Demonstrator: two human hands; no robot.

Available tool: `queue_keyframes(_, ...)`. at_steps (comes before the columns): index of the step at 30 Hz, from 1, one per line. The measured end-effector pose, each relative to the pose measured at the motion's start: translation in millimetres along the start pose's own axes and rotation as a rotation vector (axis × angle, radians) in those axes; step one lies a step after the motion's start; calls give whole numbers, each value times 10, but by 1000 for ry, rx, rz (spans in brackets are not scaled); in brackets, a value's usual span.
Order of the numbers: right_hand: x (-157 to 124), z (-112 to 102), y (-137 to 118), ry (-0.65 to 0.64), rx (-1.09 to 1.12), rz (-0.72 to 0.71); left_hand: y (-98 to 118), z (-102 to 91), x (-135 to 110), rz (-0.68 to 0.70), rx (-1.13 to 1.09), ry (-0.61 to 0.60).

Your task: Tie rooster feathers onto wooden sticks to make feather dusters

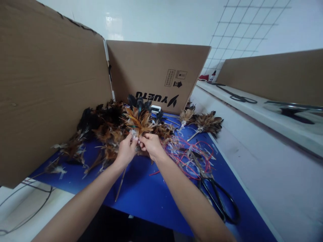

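Note:
In the head view, my left hand (127, 148) and my right hand (150, 145) meet at the base of an upright bundle of orange and dark feathers (139, 120). My left fingers are closed around the bundle's pale lower end. The right thumb and fingers pinch close beside them at the same base; whatever fine piece they may hold is too small to make out. A thin stick (120, 185) slants down below my left hand, and its upper end is hidden. Loose brown and black feathers (107, 132) lie heaped behind and left of my hands.
Large black-handled scissors (214, 191) lie on the blue tabletop (151, 193) at right, beside tangled pink string (185, 154). Two feather bundles on sticks (208, 124) rest at the back right. Cardboard panels (151, 67) wall off the left and back. A ledge (252, 109) carries smaller scissors (242, 98).

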State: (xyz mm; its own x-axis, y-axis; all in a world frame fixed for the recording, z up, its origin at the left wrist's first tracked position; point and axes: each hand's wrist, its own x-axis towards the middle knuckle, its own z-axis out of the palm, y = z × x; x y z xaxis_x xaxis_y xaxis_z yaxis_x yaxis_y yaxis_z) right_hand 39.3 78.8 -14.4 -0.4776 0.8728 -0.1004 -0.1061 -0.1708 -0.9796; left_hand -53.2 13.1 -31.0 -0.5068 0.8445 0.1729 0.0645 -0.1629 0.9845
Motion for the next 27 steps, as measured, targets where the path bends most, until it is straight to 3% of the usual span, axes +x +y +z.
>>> queue_keyframes(4,-42,-35,-60,-39,21,1,84,47,-44,202,284,104)
queue_keyframes(13,-70,-50,-108,1,-48,-80,210,128,-159,231,656,90)
queue_keyframes(20,-120,-53,-227,-17,-30,-141,287,102,-133,152,367,122)
queue_keyframes(23,-166,-56,-297,-58,5,-149,360,102,-93,181,200,132)
queue_keyframes(27,-227,-76,-383,-87,37,-182,499,114,-67,120,-17,75)
